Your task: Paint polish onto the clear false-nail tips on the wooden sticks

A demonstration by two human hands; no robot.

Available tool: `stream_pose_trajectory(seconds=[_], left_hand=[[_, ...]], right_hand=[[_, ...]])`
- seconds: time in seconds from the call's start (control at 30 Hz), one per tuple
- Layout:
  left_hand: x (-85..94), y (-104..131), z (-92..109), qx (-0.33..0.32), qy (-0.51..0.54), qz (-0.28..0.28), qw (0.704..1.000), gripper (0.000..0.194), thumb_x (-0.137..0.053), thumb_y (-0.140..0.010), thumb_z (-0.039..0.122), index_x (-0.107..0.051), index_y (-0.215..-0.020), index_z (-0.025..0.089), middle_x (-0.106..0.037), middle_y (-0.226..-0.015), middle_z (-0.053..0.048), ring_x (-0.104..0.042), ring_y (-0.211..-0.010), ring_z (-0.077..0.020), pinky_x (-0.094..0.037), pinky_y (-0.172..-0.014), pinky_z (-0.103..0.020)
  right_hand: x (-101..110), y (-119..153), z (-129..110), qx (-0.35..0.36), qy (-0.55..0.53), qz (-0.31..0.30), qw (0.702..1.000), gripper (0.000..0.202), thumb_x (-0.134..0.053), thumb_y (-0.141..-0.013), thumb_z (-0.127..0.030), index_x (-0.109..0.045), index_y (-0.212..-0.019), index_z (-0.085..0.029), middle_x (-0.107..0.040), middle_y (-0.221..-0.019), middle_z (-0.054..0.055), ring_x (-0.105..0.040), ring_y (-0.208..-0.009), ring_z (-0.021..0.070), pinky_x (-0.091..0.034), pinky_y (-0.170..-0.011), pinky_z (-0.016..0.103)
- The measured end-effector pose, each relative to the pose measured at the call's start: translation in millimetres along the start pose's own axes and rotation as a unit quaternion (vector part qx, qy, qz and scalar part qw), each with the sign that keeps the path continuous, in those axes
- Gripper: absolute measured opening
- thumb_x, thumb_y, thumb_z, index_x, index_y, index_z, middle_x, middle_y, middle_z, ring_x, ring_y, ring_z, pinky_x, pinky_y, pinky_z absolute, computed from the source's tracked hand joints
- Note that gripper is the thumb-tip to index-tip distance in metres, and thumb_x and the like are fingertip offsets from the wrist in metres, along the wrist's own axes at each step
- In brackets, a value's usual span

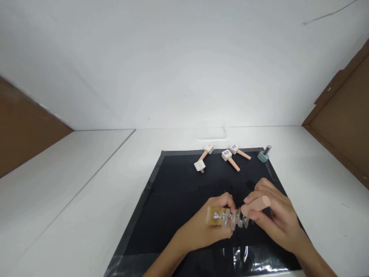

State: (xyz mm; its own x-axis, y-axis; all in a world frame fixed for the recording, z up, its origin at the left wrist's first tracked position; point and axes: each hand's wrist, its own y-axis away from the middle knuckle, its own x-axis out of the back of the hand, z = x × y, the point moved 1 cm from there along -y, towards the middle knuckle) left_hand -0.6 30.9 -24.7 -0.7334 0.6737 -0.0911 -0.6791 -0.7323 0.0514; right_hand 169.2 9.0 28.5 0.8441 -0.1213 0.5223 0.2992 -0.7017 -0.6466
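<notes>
My left hand (211,221) is wrapped round a yellowish block (211,215) with shiny metal knobs on it. Several clear, nail-shaped tips (233,219) stand in a row along the block. My right hand (276,215) pinches a pale pink cylindrical handle (256,205), tilted over the tips at the row's right end. The handle's lower end is hidden among the fingers and tips, so I cannot tell whether it touches one. Both hands are close together above a black mat (170,192).
Along the mat's back lie white bottles with pink caps (226,155), one white bottle (199,166) and a white piece with a pink handle (208,149). A teal bottle (263,156) stands at the back right corner. Brown cardboard (343,111) borders the right side.
</notes>
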Motion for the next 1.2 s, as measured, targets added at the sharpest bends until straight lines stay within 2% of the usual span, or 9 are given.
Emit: stream_pose_trajectory(seconds=[0.1, 0.2, 0.47, 0.67, 0.77, 0.9, 0.97, 1.1, 1.2], left_hand=[[0.0, -0.3, 0.2, 0.0, -0.012, -0.003, 1.0, 0.018, -0.059, -0.062, 0.013, -0.046, -0.071, 0.019, -0.049, -0.065, 0.005, -0.042, -0.056, -0.0082, -0.032, -0.053, -0.02], [-0.1, -0.7, 0.7, -0.008, -0.017, -0.009, 1.0, 0.019, -0.06, -0.062, 0.013, -0.045, -0.071, 0.019, -0.047, -0.066, 0.005, -0.042, -0.057, -0.008, -0.032, -0.054, -0.02], [1.1, -0.4, -0.6, -0.005, -0.05, -0.003, 0.999, 0.021, -0.061, -0.062, 0.008, -0.045, -0.07, 0.019, -0.046, -0.066, 0.007, -0.041, -0.059, -0.0079, -0.033, -0.056, -0.02], [2.9, 0.9, -5.0, -0.016, -0.063, -0.007, 0.998, 0.021, -0.065, -0.065, 0.01, -0.048, -0.074, 0.018, -0.049, -0.071, 0.006, -0.043, -0.061, -0.0081, -0.034, -0.058, -0.02], [3.4, 1.3, -5.3, -0.011, -0.071, -0.01, 0.997, 0.021, -0.065, -0.066, 0.01, -0.049, -0.076, 0.018, -0.05, -0.073, 0.005, -0.043, -0.062, -0.008, -0.035, -0.057, -0.02], [3.6, 1.6, -4.1, -0.007, -0.081, -0.009, 0.997, 0.02, -0.064, -0.067, 0.009, -0.048, -0.075, 0.018, -0.05, -0.073, 0.005, -0.044, -0.064, -0.0087, -0.036, -0.059, -0.02], [3.8, 1.7, -4.1, -0.009, -0.085, -0.011, 0.996, 0.02, -0.065, -0.067, 0.01, -0.048, -0.075, 0.018, -0.049, -0.073, 0.005, -0.044, -0.065, -0.009, -0.035, -0.06, -0.02], [4.1, 1.9, -5.7, -0.018, -0.086, -0.013, 0.996, 0.02, -0.066, -0.068, 0.012, -0.049, -0.076, 0.018, -0.049, -0.073, 0.006, -0.042, -0.062, -0.0081, -0.034, -0.057, -0.02], [4.3, 2.4, -7.0, -0.021, -0.084, -0.012, 0.996, 0.02, -0.065, -0.068, 0.01, -0.048, -0.075, 0.018, -0.049, -0.073, 0.006, -0.042, -0.061, -0.0078, -0.033, -0.057, -0.02]], right_hand=[[0.1, 0.8, 1.5, 0.0, -0.037, 0.011, 0.999, 0.023, -0.047, -0.096, -0.037, -0.057, -0.084, -0.02, -0.054, -0.058, -0.001, -0.047, -0.055, 0.0142, -0.038, -0.049, 0.026], [-1.2, -0.9, 1.2, 0.002, -0.072, -0.022, 0.997, 0.028, -0.046, -0.096, -0.04, -0.057, -0.078, -0.02, -0.053, -0.056, -0.001, -0.046, -0.055, 0.0141, -0.04, -0.05, 0.026], [-1.5, -0.5, 0.9, 0.011, 0.02, 0.013, 1.0, 0.02, -0.049, -0.095, -0.029, -0.057, -0.08, -0.02, -0.053, -0.057, -0.001, -0.045, -0.053, 0.0145, -0.038, -0.048, 0.027], [-2.6, -0.8, 2.7, -0.008, -0.061, -0.02, 0.998, 0.025, -0.049, -0.095, -0.036, -0.058, -0.078, -0.02, -0.053, -0.056, -0.001, -0.047, -0.054, 0.0146, -0.039, -0.049, 0.027], [-3.1, -3.4, 0.8, -0.003, -0.032, -0.037, 0.999, 0.023, -0.052, -0.094, -0.032, -0.057, -0.075, -0.02, -0.054, -0.055, -0.001, -0.047, -0.053, 0.0146, -0.04, -0.049, 0.028], [-2.4, -2.5, 0.9, 0.004, 0.011, 0.007, 1.0, 0.015, -0.053, -0.093, -0.024, -0.057, -0.079, -0.02, -0.056, -0.058, 0.0, -0.047, -0.054, 0.0149, -0.04, -0.049, 0.028], [-2.4, -1.7, 1.5, 0.001, -0.001, 0.018, 1.0, 0.014, -0.053, -0.093, -0.026, -0.058, -0.081, -0.02, -0.057, -0.059, 0.0, -0.047, -0.054, 0.0149, -0.04, -0.048, 0.028], [-4.0, -3.7, 0.0, 0.002, -0.046, -0.022, 0.999, 0.025, -0.052, -0.093, -0.034, -0.057, -0.075, -0.019, -0.054, -0.054, -0.001, -0.048, -0.051, 0.0137, -0.04, -0.047, 0.027], [-4.5, -4.3, -0.6, 0.001, -0.017, -0.017, 1.0, 0.021, -0.053, -0.093, -0.03, -0.058, -0.075, -0.02, -0.054, -0.054, -0.001, -0.048, -0.051, 0.0139, -0.041, -0.047, 0.027]])
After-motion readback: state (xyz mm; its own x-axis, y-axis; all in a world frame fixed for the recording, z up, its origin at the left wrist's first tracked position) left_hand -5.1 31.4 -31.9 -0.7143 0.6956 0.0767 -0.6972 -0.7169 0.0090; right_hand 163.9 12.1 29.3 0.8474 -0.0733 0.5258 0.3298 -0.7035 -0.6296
